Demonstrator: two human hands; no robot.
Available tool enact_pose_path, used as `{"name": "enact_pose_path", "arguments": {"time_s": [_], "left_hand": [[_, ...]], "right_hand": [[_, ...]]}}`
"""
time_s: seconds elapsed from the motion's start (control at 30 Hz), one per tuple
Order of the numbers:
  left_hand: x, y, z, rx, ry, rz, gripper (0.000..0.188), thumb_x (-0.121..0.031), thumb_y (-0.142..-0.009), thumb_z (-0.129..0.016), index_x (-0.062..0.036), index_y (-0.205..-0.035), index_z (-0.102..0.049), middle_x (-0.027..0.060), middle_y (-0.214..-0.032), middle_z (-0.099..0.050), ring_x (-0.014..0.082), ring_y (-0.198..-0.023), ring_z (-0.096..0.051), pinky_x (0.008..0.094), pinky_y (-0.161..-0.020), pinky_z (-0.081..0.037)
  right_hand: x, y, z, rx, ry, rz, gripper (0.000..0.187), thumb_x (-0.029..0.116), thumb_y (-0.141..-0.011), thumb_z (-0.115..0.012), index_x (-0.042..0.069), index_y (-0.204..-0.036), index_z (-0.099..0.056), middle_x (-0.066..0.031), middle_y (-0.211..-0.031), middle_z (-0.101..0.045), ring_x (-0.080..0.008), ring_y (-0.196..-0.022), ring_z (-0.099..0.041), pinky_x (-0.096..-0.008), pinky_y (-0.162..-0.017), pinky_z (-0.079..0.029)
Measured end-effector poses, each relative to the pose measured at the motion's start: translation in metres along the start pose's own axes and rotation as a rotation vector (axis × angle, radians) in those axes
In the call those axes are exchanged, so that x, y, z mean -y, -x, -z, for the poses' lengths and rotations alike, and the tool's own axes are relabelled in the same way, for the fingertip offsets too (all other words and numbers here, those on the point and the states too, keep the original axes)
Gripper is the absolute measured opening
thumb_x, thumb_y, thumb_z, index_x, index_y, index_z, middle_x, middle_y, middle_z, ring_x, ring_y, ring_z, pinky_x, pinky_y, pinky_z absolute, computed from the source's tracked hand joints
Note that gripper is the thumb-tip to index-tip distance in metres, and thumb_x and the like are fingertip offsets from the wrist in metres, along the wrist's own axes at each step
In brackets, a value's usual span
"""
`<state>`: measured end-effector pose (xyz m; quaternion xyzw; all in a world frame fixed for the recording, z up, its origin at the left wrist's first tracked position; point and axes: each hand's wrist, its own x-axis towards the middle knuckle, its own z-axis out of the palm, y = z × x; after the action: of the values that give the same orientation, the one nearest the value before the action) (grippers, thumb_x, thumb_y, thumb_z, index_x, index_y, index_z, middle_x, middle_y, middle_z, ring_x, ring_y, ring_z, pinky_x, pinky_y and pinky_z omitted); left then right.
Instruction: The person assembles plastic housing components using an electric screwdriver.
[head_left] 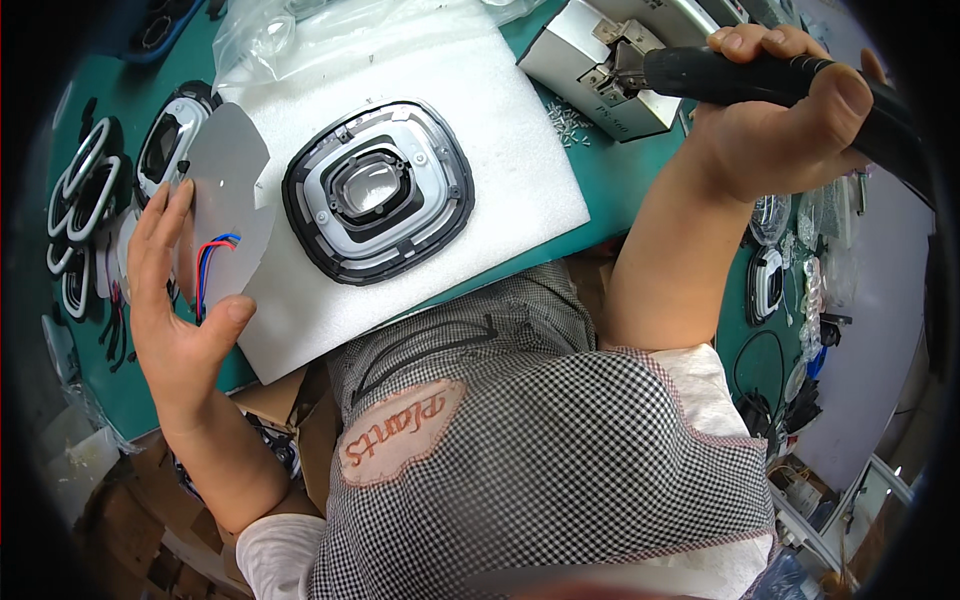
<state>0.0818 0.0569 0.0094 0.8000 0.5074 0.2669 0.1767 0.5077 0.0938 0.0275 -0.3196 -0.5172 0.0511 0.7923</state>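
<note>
My left hand (170, 260) grips a thin grey plate (232, 165) with a cut-out edge, fingers along its left side and thumb below. Red and blue wires (208, 262) come through the plate near my thumb. My right hand (780, 130) is wrapped round a black electric screwdriver (720, 76), whose tip end meets the metal bracket (618, 68) on a white box-shaped screw feeder (590, 85). Between my hands, a rounded black-and-white housing (325, 218) with a clear central lens (370, 187) lies on a white foam sheet (510, 190).
Loose screws (567, 124) lie beside the feeder on the green table (610, 205). Several oval rings (92, 200) and another housing (165, 135) sit at the left. Clear plastic bags (265, 40) cover the foam's far edge. Parts and cables line the right side.
</note>
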Motion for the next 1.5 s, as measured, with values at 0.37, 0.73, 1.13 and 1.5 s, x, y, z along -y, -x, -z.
{"name": "enact_pose_path", "arguments": {"time_s": [0.37,0.73,1.13,1.5], "left_hand": [[-0.005,0.003,-0.006,0.045,0.038,0.036,0.09,-0.049,-0.068,-0.084,-0.0054,-0.142,-0.055,0.0174,-0.15,-0.041,0.0308,-0.135,-0.048,0.0443,-0.108,-0.043],[-0.004,0.004,-0.011,0.03,0.034,0.027,0.089,-0.05,-0.067,-0.084,-0.0053,-0.139,-0.057,0.0202,-0.148,-0.044,0.0323,-0.134,-0.049,0.0456,-0.109,-0.042],[-0.007,0.005,-0.016,0.041,0.076,0.023,0.09,-0.053,-0.066,-0.083,-0.0043,-0.138,-0.059,0.0208,-0.146,-0.046,0.0333,-0.135,-0.048,0.0457,-0.109,-0.041],[-0.021,0.008,-0.029,0.071,0.037,0.01,0.082,-0.038,-0.055,-0.091,-0.0102,-0.128,-0.067,0.0227,-0.141,-0.049,0.037,-0.129,-0.051,0.0449,-0.107,-0.041]], "right_hand": [[0.008,-0.005,-0.008,0.099,0.003,-0.148,0.039,0.039,-0.083,-0.06,0.006,-0.104,-0.057,-0.016,-0.07,-0.057,-0.027,-0.054,-0.059,-0.0406,-0.056,-0.054],[0.026,0.013,-0.045,-0.054,0.343,0.131,0.063,0.045,-0.094,-0.065,-0.001,-0.133,-0.046,-0.0029,-0.072,-0.052,-0.0118,-0.053,-0.055,-0.0235,-0.052,-0.049],[0.027,0.002,-0.056,0.104,0.262,-0.045,0.054,0.044,-0.089,-0.072,0.001,-0.119,-0.056,-0.0021,-0.069,-0.055,-0.0091,-0.051,-0.056,-0.0217,-0.047,-0.049],[0.048,0.041,-0.087,0.08,0.261,-0.201,0.075,0.059,-0.089,-0.064,-0.001,-0.131,-0.048,-0.006,-0.064,-0.058,-0.0143,-0.047,-0.062,-0.0223,-0.048,-0.055]]}}
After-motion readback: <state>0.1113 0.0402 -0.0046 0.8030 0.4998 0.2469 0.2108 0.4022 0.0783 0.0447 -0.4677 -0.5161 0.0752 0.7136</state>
